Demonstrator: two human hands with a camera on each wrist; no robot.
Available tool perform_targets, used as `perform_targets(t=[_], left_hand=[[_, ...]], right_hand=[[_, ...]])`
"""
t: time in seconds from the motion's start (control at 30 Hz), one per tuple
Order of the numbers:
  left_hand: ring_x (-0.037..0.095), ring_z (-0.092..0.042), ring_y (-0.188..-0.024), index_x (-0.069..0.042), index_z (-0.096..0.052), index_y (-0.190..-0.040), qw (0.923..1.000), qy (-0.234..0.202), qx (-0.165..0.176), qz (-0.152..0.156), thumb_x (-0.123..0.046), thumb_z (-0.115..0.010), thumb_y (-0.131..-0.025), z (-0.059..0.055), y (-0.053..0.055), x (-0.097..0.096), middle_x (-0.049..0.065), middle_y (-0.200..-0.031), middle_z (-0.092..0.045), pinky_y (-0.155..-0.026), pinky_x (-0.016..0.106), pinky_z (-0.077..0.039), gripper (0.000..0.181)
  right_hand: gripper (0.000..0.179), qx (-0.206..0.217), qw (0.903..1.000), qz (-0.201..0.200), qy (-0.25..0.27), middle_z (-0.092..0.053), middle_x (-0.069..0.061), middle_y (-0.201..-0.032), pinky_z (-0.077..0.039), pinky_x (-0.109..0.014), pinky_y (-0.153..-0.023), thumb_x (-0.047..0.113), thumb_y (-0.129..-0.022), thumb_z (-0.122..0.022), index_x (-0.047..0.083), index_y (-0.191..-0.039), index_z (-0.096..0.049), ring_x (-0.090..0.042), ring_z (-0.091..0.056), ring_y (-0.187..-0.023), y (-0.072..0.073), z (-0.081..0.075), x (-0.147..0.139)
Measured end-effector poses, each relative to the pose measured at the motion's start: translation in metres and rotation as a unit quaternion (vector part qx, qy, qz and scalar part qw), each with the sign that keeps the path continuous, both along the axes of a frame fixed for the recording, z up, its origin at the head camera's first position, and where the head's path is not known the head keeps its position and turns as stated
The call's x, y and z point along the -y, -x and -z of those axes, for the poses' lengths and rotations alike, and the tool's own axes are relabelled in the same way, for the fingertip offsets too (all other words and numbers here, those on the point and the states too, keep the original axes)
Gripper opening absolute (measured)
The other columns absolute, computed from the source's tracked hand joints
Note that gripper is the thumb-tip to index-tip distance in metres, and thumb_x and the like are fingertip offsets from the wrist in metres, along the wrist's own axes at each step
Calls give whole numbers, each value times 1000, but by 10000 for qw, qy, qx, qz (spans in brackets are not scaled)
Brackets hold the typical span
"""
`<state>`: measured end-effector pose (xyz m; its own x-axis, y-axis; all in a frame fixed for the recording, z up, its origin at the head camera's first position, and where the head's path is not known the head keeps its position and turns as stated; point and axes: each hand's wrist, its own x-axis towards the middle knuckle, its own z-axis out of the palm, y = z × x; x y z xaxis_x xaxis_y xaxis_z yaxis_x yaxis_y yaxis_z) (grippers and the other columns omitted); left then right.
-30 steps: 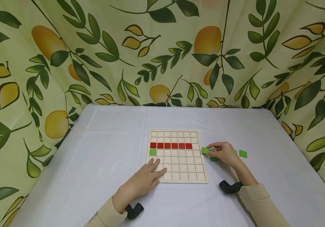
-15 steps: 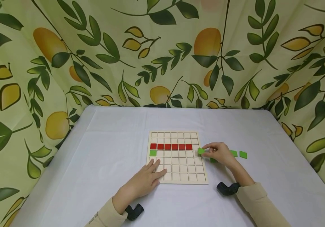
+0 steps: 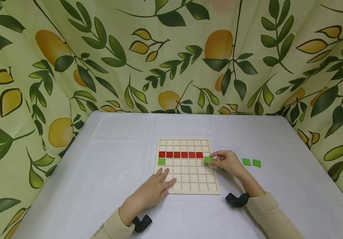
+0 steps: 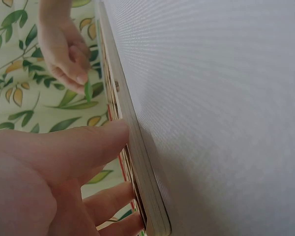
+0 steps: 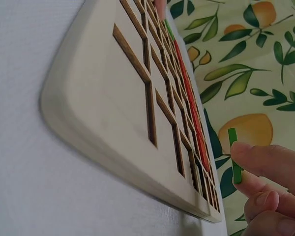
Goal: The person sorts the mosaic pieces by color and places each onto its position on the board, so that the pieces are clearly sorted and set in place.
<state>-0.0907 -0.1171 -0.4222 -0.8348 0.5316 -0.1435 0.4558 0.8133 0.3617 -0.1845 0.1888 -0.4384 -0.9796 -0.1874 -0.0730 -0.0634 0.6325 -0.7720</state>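
Pinching a small square green tile (image 3: 207,160), the right hand (image 3: 229,163) holds it just above the right side of a pale wooden grid board (image 3: 194,178). The left hand (image 3: 153,190) rests its spread fingers (image 3: 170,182) on the board's near left corner; two green square tiles (image 3: 246,162) lie farther right on the white-clothed worktop (image 3: 120,149).

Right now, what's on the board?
Six red tiles, a green tile and part of the left hand. The right hand pinches another green tile above. The hands and that tile hide part of the board; I can't see underneath.
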Motion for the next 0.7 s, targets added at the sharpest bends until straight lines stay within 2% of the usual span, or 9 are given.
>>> perform_targets(t=[0.7], left_hand=[[41, -29, -146, -22, -51, -141, 9999, 85, -68, 45, -21, -53, -98, 2, 1, 0, 17, -156, -35, -116, 54, -35, 43]], right_hand=[[31, 102, 9997, -67, 193, -45, 3, -65, -31, -19, -51, 15, -77, -79, -2, -102, -71, -11, -41, -63, 2, -2, 19]])
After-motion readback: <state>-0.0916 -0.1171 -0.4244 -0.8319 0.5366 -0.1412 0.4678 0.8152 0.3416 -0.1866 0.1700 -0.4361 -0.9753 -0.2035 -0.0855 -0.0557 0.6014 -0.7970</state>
